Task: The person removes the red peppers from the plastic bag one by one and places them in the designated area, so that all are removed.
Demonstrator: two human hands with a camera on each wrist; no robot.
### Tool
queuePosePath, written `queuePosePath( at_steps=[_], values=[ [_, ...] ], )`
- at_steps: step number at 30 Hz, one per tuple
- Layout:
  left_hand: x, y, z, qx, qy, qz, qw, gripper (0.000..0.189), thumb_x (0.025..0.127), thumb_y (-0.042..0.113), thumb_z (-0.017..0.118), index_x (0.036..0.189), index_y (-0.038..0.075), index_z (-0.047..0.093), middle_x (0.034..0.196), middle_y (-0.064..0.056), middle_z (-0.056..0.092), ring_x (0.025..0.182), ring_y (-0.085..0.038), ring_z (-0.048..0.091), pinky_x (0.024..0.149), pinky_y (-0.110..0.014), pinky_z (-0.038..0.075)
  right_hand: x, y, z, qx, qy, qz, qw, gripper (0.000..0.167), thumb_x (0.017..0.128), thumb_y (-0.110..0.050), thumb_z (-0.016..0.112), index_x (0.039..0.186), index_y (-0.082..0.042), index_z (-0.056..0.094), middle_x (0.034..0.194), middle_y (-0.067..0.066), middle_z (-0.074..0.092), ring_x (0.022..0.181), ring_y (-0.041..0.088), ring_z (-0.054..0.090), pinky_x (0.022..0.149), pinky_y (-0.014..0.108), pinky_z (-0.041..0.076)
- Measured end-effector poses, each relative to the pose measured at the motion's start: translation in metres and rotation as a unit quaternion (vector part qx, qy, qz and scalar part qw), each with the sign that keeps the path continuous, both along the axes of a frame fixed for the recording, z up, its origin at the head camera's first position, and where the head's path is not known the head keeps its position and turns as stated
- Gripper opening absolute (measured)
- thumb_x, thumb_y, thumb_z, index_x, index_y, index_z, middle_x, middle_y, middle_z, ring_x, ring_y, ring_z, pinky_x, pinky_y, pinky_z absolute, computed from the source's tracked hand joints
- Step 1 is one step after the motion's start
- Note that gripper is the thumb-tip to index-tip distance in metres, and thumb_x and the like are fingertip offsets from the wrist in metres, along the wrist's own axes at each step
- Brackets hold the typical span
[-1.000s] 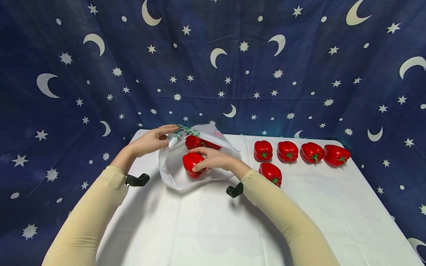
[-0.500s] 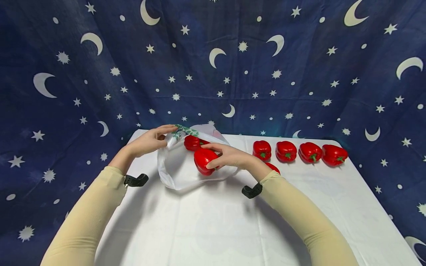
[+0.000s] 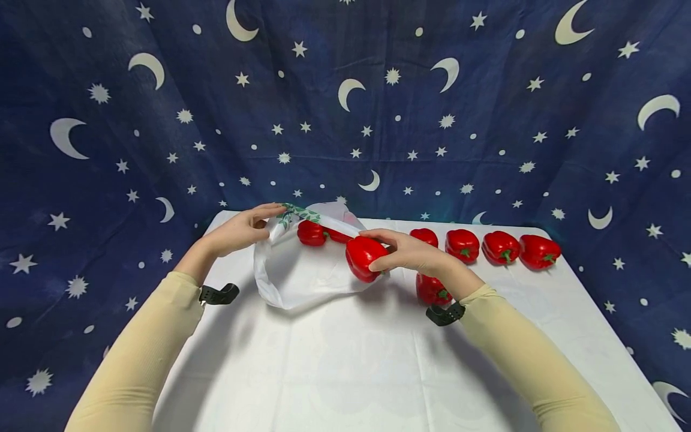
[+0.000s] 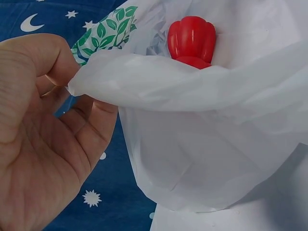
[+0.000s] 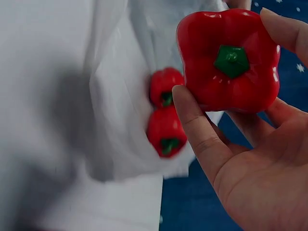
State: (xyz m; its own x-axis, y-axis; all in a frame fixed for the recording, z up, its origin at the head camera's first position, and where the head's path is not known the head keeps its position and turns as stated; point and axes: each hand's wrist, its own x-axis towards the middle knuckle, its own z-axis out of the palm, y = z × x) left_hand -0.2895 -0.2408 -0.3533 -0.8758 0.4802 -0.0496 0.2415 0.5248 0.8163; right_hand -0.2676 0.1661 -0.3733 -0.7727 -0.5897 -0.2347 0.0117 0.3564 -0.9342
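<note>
My right hand [image 3: 407, 252] grips a red bell pepper [image 3: 363, 258] over the right edge of a white plastic bag [image 3: 268, 288]. Its green stem [image 5: 231, 60] faces the right wrist camera. At the bag's upper left rim, my left hand [image 3: 237, 229] pinches the plastic between thumb and fingers, beside a green leaf print [image 4: 108, 33]. The bag's mouth gapes toward me. Inside, toward the back, lie two more red peppers, one [image 5: 166, 86] next to the other [image 5: 166, 132]; the bag's folded rim partly covers one of them in the left wrist view.
Several red peppers [image 3: 501, 248] stand in a row along the back right of the white table [image 3: 345, 372]. Another pepper [image 3: 432, 290] lies in front of that row, close below my right wrist. A dark blue curtain [image 3: 324, 90] with moons and stars hangs behind the table.
My right hand has moved right with the pepper, from inside the bag's mouth to its right edge. The left hand keeps its hold on the rim.
</note>
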Motion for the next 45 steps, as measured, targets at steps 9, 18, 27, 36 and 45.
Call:
queuePosePath(
  at_steps=[9,18,27,36,45],
  values=[
    [0.000,0.001,-0.001,-0.003,0.000,0.001,1.0000,0.067,0.094,0.001,0.052,0.158,0.017,0.042,0.168,0.000,0.021,0.150,-0.028,0.026,0.106,-0.039,0.038,0.005,0.046,0.001,0.005,0.013,-0.041,0.9991,0.084,0.078,-0.026,0.087,0.152,-0.028,0.048,0.149,0.008,0.045,0.130,0.036,0.045,0.091,0.052,0.053],
    [-0.001,0.001,-0.002,0.000,-0.007,-0.001,1.0000,0.066,0.095,0.001,0.052,0.159,0.017,0.041,0.169,-0.001,0.019,0.151,-0.030,0.023,0.110,-0.047,0.035,0.013,0.088,0.000,-0.002,0.008,-0.069,0.9976,0.084,0.083,-0.023,0.083,0.156,-0.022,0.042,0.151,0.013,0.042,0.130,0.039,0.044,0.095,0.053,0.052],
    [-0.001,0.001,-0.002,0.002,-0.012,0.000,0.9999,0.066,0.096,0.002,0.051,0.159,0.018,0.041,0.169,0.000,0.019,0.151,-0.030,0.022,0.111,-0.049,0.034,0.025,0.128,0.002,-0.004,0.005,-0.111,0.9938,0.086,0.084,-0.019,0.081,0.158,-0.018,0.037,0.153,0.018,0.035,0.131,0.041,0.039,0.091,0.047,0.054],
    [0.000,0.004,0.001,0.005,-0.015,-0.004,0.9999,0.066,0.095,0.000,0.051,0.158,0.016,0.041,0.169,-0.001,0.018,0.152,-0.031,0.020,0.111,-0.047,0.033,0.038,0.160,0.000,-0.010,0.008,-0.141,0.9899,0.086,0.087,-0.015,0.079,0.160,-0.016,0.033,0.157,0.020,0.028,0.136,0.045,0.032,0.088,0.044,0.056],
    [-0.002,0.006,0.000,0.000,-0.012,-0.008,0.9999,0.067,0.094,0.000,0.051,0.159,0.015,0.040,0.170,-0.002,0.017,0.152,-0.030,0.021,0.104,-0.032,0.038,0.049,0.185,-0.009,-0.003,-0.001,-0.164,0.9865,0.085,0.092,-0.017,0.074,0.162,-0.012,0.026,0.161,0.025,0.014,0.138,0.048,0.027,0.091,0.041,0.055]
  ],
)
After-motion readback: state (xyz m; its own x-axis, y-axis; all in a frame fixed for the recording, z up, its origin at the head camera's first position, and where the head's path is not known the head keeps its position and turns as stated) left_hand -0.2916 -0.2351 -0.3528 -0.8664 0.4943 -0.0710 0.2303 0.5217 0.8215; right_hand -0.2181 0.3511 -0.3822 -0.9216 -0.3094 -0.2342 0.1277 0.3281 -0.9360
